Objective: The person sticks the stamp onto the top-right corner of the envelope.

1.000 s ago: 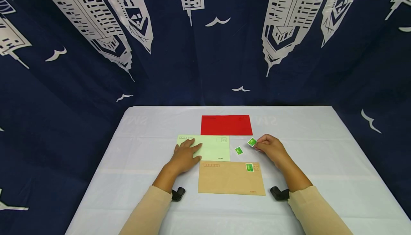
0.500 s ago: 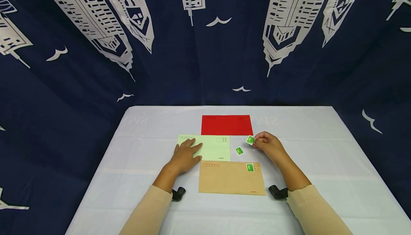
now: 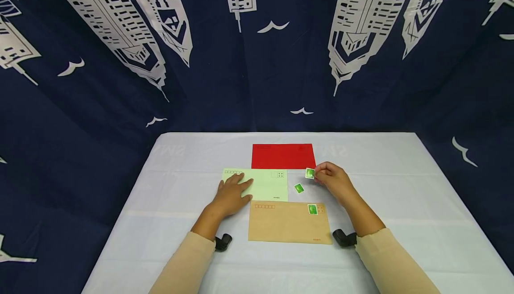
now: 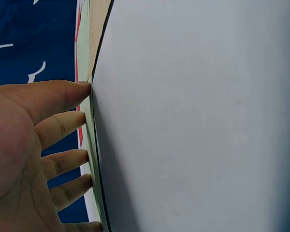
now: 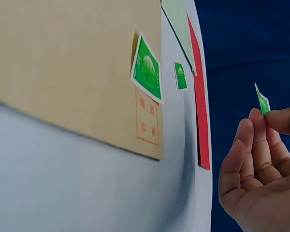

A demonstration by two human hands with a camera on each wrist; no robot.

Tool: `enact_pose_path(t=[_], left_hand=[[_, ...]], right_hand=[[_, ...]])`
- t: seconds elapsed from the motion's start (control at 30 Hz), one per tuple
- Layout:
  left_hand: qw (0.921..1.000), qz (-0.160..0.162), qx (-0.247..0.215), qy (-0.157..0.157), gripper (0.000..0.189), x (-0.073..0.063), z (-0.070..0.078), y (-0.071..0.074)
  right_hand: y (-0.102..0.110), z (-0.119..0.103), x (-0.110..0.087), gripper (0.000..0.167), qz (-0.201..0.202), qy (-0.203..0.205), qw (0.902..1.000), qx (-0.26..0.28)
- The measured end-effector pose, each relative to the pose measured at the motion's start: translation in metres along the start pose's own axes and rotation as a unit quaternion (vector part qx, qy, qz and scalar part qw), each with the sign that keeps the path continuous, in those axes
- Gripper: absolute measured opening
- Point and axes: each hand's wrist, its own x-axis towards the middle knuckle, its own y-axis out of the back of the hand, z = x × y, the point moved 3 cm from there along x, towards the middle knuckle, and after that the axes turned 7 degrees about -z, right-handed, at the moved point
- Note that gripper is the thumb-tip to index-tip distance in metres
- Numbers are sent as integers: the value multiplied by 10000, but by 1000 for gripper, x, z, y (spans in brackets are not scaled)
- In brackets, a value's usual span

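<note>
My right hand (image 3: 335, 181) pinches a green postage stamp (image 3: 310, 173) between thumb and fingertip, near the red envelope's lower right corner. In the right wrist view that stamp (image 5: 264, 102) stands up from the fingertips. With fingers spread, my left hand (image 3: 232, 196) rests on the light green envelope (image 3: 267, 186), its fingertips touching the paper in the left wrist view. A second stamp (image 3: 299, 188) lies on the table just right of the green envelope. A third stamp (image 3: 312, 209) sits at the upper right of the brown envelope (image 3: 287, 225), beside a printed box.
The red envelope (image 3: 283, 156) lies behind the green one on the white tabletop (image 3: 192, 164). A dark blue cloth (image 3: 257, 80) with white buildings and birds hangs behind the table. Black wrist cameras (image 3: 223, 242) sit at both wrists.
My right hand has moved a little left and away from me, and the pinched stamp has turned more upright. The left hand, the envelopes and the other stamps stay in place.
</note>
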Motion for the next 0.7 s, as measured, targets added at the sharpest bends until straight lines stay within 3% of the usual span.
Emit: enact_pose_path(t=[0.7], left_hand=[[10000,-27,23,-14,54,0,0,2]], right_hand=[[-16,-11,3,18,-237,274,9993,-74]])
